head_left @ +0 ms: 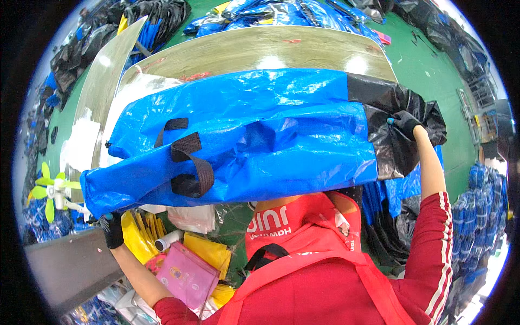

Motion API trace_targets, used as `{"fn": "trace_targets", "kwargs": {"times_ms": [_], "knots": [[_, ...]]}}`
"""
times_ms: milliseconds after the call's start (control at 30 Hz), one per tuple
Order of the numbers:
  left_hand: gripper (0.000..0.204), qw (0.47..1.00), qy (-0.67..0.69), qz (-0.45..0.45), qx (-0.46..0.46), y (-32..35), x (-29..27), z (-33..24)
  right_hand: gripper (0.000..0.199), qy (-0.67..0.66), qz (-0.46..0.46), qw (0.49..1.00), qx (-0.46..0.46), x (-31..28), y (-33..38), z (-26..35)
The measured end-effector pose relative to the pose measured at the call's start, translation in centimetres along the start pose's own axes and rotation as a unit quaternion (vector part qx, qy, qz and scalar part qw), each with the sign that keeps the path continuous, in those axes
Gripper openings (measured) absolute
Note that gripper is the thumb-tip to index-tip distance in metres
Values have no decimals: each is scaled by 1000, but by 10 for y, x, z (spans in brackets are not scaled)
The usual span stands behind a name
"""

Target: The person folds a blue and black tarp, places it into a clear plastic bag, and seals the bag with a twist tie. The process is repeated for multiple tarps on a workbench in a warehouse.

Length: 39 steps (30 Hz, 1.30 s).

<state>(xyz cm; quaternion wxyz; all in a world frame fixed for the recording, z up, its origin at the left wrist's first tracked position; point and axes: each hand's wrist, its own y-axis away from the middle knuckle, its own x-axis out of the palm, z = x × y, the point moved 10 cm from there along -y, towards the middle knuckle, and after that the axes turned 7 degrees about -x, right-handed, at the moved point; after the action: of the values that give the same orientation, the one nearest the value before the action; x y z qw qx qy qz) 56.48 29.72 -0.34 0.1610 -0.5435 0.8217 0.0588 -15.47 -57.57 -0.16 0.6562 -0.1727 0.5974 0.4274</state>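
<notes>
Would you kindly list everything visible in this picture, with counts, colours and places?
bag: one, long, blue with a black end and black straps, held up across the middle
table: one, shiny wood-look top, behind the bag
white sheets: a pile, on the table's left part
small fan: one, white with yellow-green blades, far left
pink pouch: one, lower left
yellow bags: several, beside the pouch
blue and black bags: heaps, on the green floor around
apron: one, red
left hand: black glove, gripping the bag's blue end
right hand: black glove, gripping the black end
</notes>
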Motion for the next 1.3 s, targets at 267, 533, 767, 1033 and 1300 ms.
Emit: {"fn": "trace_targets", "kwargs": {"times_ms": [267,533,767,1033,1300], "knots": [[50,968,-229,85,-48,-66,86,27,53,-25,-2,1000,11,-2,11,8],[30,945,-264,45,190,-91,143,-130,40,-6,5,999,47,-2,16,6],[52,784,-610,-85,-80,-110,215,-113,60,74,29,994,70,-2,21,23],[56,701,-467,258,473,56,550,-256,73,414,-238,862,168,-75,57,88],[66,826,-192,354,395,103,627,-318,77,205,-141,958,143,13,69,73]]}}
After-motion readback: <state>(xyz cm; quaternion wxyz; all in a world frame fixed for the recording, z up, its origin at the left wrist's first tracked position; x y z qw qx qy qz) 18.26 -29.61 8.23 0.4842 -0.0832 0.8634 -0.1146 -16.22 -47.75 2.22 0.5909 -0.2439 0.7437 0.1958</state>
